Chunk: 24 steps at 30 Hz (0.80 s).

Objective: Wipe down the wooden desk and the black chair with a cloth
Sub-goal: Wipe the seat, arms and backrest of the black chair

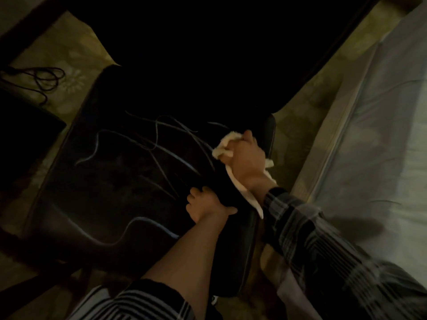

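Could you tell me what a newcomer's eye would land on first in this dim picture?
The pale cloth stands out at centre right, bunched in the right hand against the black chair. Just below, the left hand grips the chair's near edge. A light bed sheet brightens the right side.

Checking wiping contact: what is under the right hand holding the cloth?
Under the right hand, the bunched pale cloth lies on the black leather chair, one tail trailing past the wrist. The contact patch is hidden.
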{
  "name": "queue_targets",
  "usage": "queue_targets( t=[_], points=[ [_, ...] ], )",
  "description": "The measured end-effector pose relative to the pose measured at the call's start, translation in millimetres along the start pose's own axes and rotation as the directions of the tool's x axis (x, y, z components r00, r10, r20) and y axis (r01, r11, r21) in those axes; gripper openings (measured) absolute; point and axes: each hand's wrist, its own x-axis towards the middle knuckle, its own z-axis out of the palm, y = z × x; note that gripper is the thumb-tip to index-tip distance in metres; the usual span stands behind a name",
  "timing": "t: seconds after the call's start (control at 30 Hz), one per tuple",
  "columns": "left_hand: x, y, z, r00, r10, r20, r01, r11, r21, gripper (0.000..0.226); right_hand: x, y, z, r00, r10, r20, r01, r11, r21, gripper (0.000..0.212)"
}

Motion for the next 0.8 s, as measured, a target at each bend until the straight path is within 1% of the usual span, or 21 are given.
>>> queue_targets(
  t=[0.13, 0.2, 0.27, 0.33, 0.43, 0.47, 0.5, 0.53, 0.6, 0.63, 0.67, 0.7, 0.73, 0.77, 0.8],
  points=[
    [4.1, 0.8, 4.7, 0.999, 0.042, -0.012, -0.042, 0.999, -0.023, 0.088, 57.1, -9.9, -11.4, 0.994, 0.043, -0.099, -0.041, 0.999, 0.023, 0.038],
    [3.4, -0.4, 2.2, 0.997, 0.074, 0.008, -0.074, 0.997, -0.024, 0.087, 58.5, -15.0, -9.4, 0.989, 0.069, -0.132, -0.062, 0.997, 0.053, 0.039],
    [0.2, -5.0, -3.6, 0.99, 0.139, 0.039, -0.136, 0.989, -0.061, 0.078, 34.9, -17.0, -2.3, 0.99, 0.073, -0.121, -0.06, 0.992, 0.113, 0.038],
    [-4.4, -12.5, -10.6, 0.971, 0.229, 0.073, -0.221, 0.97, -0.098, 0.063, -6.1, -17.8, 9.4, 0.995, 0.085, -0.057, -0.077, 0.988, 0.132, 0.037],
    [-15.9, -27.2, -19.7, 0.914, 0.385, 0.126, -0.375, 0.922, -0.1, 0.052, -67.9, -19.7, 26.6, 0.987, 0.159, 0.022, -0.161, 0.977, 0.143, 0.04],
    [-20.8, -35.0, -21.7, 0.899, 0.426, 0.097, -0.411, 0.9, -0.142, 0.043, -80.7, -20.8, 28.7, 0.982, 0.186, 0.032, -0.189, 0.971, 0.148, 0.041],
    [-26.9, -44.8, -24.0, 0.898, 0.438, 0.03, -0.422, 0.88, -0.216, 0.033, -87.9, -21.2, 29.1, 0.979, 0.2, 0.031, -0.203, 0.968, 0.145, 0.041],
    [-32.6, -56.2, -27.4, 0.907, 0.416, -0.071, -0.416, 0.855, -0.31, 0.026, -89.1, -20.9, 27.3, 0.98, 0.196, 0.029, -0.198, 0.97, 0.141, 0.04],
    [-40.0, -83.0, -40.2, 0.915, 0.291, -0.279, -0.396, 0.783, -0.48, 0.026, -81.2, -20.7, 20.5, 0.983, 0.175, 0.051, -0.18, 0.976, 0.12, 0.039],
    [-40.4, -98.0, -47.6, 0.898, 0.233, -0.373, -0.405, 0.767, -0.498, 0.029, -76.4, -21.7, 17.3, 0.982, 0.178, 0.062, -0.184, 0.976, 0.115, 0.038],
    [-38.7, -113.7, -54.6, 0.862, 0.192, -0.468, -0.426, 0.776, -0.466, 0.033, -72.6, -22.7, 15.7, 0.981, 0.185, 0.063, -0.191, 0.975, 0.113, 0.039],
    [-35.5, -129.7, -61.7, 0.82, 0.161, -0.549, -0.43, 0.806, -0.407, 0.037, -70.3, -24.1, 16.0, 0.98, 0.195, 0.049, -0.199, 0.974, 0.104, 0.039],
    [-31.8, -145.2, -68.0, 0.786, 0.124, -0.606, -0.402, 0.847, -0.348, 0.041, -70.5, -26.4, 17.6, 0.978, 0.207, 0.027, -0.209, 0.974, 0.09, 0.04],
    [-28.4, -160.7, -72.9, 0.77, 0.068, -0.634, -0.339, 0.886, -0.317, 0.047, -74.4, -30.9, 19.2, 0.974, 0.225, 0.005, -0.225, 0.971, 0.087, 0.04],
    [-26.1, -175.2, -76.7, 0.774, -0.003, -0.633, -0.258, 0.912, -0.32, 0.053, -80.9, -36.5, 22.3, 0.969, 0.248, -0.011, -0.246, 0.965, 0.093, 0.041]
  ],
)
